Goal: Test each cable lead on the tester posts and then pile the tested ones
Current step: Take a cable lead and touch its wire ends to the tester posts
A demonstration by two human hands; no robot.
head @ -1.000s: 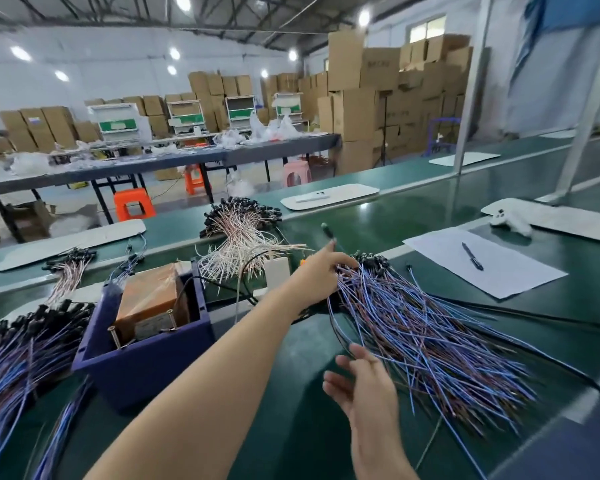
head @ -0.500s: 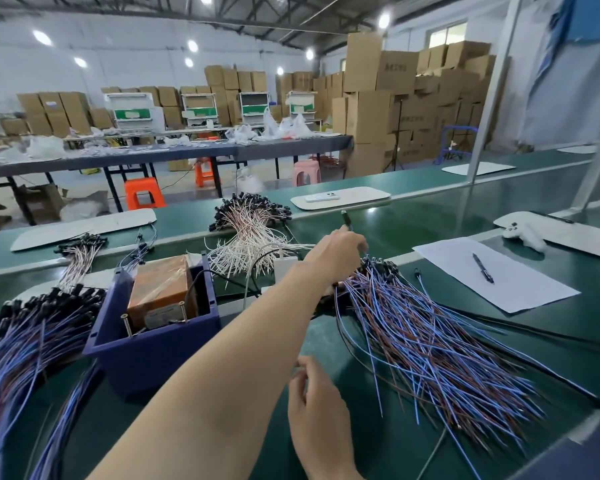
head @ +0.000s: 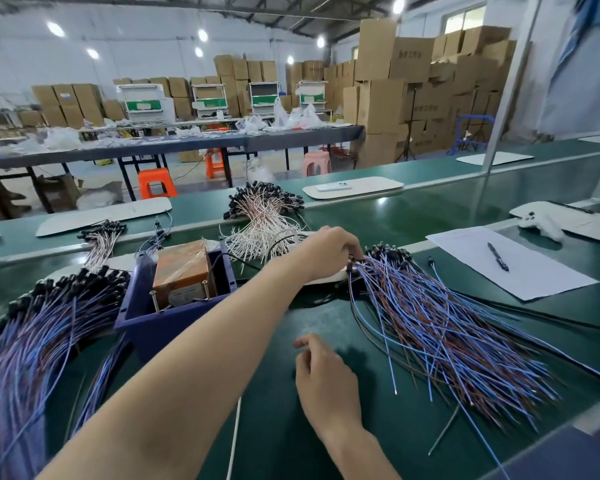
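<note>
One blue bin (head: 160, 323) (tester (head: 182, 268) inside)

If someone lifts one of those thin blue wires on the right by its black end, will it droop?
Probably a little: leads in the right pile are thin and lie in gentle curves. Likely very light, being so slender. It may drag neighbours along, since the wires cross over one another.

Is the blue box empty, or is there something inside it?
Not empty. An orange-brown wrapped block sits inside the blue box, with two metal posts standing in front of it.
</note>
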